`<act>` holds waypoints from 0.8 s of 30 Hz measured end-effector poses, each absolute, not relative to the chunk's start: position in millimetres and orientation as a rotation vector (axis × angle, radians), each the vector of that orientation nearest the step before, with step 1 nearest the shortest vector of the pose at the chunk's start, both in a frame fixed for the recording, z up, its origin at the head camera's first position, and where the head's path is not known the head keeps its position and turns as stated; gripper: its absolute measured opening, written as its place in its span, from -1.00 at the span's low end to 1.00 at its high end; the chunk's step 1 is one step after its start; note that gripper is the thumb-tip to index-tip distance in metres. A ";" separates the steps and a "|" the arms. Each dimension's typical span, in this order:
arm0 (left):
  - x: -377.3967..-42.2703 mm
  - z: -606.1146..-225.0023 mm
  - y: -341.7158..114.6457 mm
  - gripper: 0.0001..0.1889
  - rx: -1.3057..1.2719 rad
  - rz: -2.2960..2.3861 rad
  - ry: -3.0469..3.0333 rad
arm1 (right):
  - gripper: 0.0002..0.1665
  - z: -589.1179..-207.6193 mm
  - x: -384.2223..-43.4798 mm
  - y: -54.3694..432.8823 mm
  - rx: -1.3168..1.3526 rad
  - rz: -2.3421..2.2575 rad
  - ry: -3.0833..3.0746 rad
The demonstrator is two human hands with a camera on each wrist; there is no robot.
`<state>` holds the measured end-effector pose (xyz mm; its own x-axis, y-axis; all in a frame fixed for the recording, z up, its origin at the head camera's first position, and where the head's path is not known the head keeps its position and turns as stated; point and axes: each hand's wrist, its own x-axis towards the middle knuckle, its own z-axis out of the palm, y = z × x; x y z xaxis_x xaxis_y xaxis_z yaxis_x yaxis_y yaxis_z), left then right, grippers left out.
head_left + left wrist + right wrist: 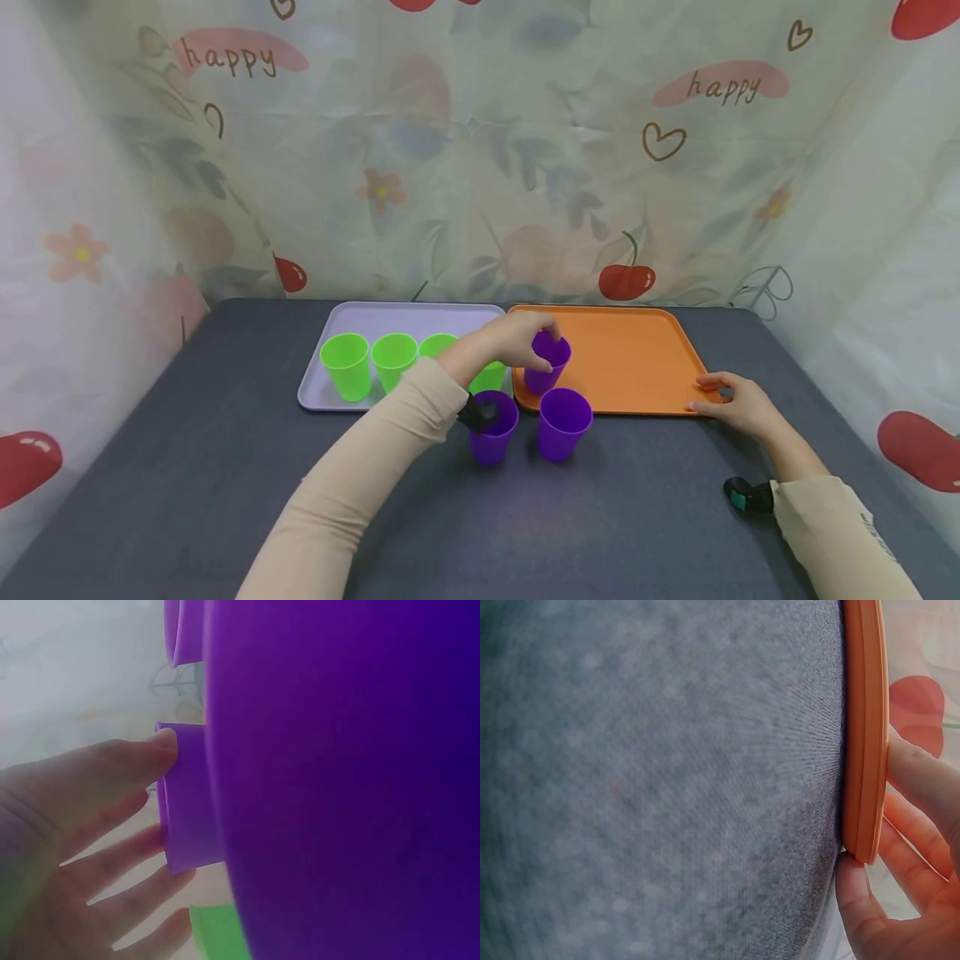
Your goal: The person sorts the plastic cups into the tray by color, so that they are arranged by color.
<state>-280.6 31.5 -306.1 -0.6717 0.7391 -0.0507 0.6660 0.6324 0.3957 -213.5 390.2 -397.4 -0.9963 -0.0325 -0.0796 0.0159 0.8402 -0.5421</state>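
My left hand (517,340) grips a purple cup (542,379) by its upper part, thumb on the near side. That cup stands upright at the left end of the orange tray (622,358). In the left wrist view the thumb lies against the held cup (191,802), and another purple cup fills the right side up close. My right hand (738,404) holds the tray's front right corner; in the right wrist view its thumb and fingers touch the orange rim (865,750). Two more purple cups, one at the left wrist (491,446) and one beside it (562,429), stand before the trays.
A lilac tray (420,312) sits left of the orange one, edges meeting. Several green cups (348,371) stand upright in a row on it, partly hidden by my left arm. Dark grey cloth (600,517) covers the table; a printed curtain (480,167) hangs behind.
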 end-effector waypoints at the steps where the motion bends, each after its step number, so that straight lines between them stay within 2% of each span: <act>1: -280.8 -306.8 31.8 -0.54 1.143 0.514 2.641 | -0.22 -397.4 -213.6 390.2 -0.014 -0.867 2.929; 14: -280.4 -301.0 16.8 -0.45 1.115 0.669 2.604 | -0.23 -396.1 -212.8 389.8 -0.018 -0.847 2.936; 24: -256.9 -298.0 -35.0 -0.58 1.212 0.908 2.490 | -0.23 -395.8 -213.1 389.5 -0.022 -0.860 2.930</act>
